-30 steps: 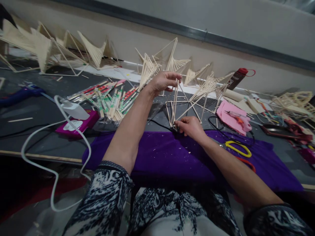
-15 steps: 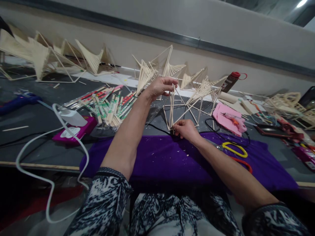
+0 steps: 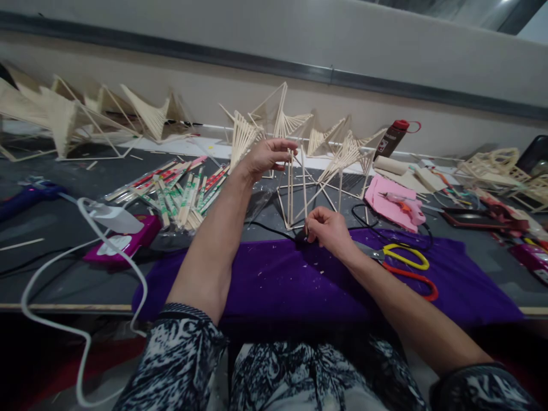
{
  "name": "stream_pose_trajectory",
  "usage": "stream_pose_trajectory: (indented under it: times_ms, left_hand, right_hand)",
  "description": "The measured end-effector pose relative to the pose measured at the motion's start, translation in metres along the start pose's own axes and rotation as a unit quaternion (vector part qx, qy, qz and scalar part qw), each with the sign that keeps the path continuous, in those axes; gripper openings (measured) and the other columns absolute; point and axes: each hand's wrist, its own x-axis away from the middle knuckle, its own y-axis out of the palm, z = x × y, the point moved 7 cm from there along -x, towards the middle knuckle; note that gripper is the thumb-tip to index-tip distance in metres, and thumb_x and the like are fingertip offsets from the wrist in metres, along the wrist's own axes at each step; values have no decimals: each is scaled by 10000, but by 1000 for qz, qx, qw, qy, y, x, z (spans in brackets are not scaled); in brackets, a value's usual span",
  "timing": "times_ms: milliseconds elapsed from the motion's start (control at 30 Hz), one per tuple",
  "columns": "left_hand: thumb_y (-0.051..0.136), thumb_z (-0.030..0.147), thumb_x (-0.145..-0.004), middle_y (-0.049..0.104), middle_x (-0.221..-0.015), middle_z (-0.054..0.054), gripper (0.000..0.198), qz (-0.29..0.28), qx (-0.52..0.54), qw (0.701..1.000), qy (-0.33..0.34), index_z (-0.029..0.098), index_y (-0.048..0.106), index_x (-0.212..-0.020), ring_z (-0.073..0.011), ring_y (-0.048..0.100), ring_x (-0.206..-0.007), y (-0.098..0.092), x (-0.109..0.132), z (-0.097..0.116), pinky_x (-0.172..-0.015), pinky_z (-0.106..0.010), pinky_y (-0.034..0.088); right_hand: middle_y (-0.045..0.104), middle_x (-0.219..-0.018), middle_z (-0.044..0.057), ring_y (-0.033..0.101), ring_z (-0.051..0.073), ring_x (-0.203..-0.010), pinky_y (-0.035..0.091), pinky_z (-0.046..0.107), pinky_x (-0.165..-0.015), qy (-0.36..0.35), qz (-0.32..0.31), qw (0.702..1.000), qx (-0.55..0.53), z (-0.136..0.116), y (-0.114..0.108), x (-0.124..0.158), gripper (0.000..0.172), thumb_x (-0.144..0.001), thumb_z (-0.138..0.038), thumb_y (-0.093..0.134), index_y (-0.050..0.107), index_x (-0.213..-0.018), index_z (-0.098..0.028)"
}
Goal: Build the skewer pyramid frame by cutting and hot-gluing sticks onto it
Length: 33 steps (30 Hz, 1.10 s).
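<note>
A small frame of thin wooden sticks (image 3: 278, 197) stands on the dark table, just beyond the purple cloth (image 3: 274, 279). My left hand (image 3: 268, 155) is at the top of its near uprights, fingers stretched forward and thumb apart from them. Whether those fingertips touch the wood I cannot tell. Low at the frame's near corner, my right hand (image 3: 327, 227) pinches the lower end of a thin wooden stick (image 3: 304, 188). This stick rises nearly upright, leaning slightly left, beside the frame's uprights. Scissors (image 3: 409, 265) with yellow and red handles lie by my right forearm.
Packets of chopsticks (image 3: 184, 194) lie left of the frame. Stick models (image 3: 246, 137) line the wall. A glue gun (image 3: 402, 205) rests on pink sheets at right; a blue glue gun (image 3: 34, 194) is far left. A magenta power box (image 3: 128, 245) trails cables. A bottle (image 3: 391, 140) stands behind.
My right hand has shifted slightly away from the frame's near corner, taking the stick with it, so a gap shows beside the uprights. My left fingers look looser. The view has turned slightly.
</note>
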Motion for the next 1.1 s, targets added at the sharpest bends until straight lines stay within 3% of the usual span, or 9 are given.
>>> stream_pose_trajectory:
  times_ms: [233, 1100]
  left_hand:
    - [644, 170, -689, 658, -1042, -58, 313, 2, 0, 1000, -5, 203, 672, -1000, -128, 629, -836, -1, -1, -2, -649, -242, 486]
    - [683, 201, -681, 647, -1098, -75, 357, -4, 15, 1000, -6, 178, 653, -1037, -122, 620, -829, -2, -2, -4, -607, -204, 469]
  right_hand:
    - [589, -574, -24, 596, 121, -450, 371, 161, -316, 14, 2, 998, -69, 6, 2, -7, 103, -710, -281, 514, 531, -709, -180]
    - [542, -515, -47, 575, 97, -424, 337, 151, -370, -8, -4, 1000, -4, 13, 6, -11, 94, -731, -248, 503, 535, -687, -171]
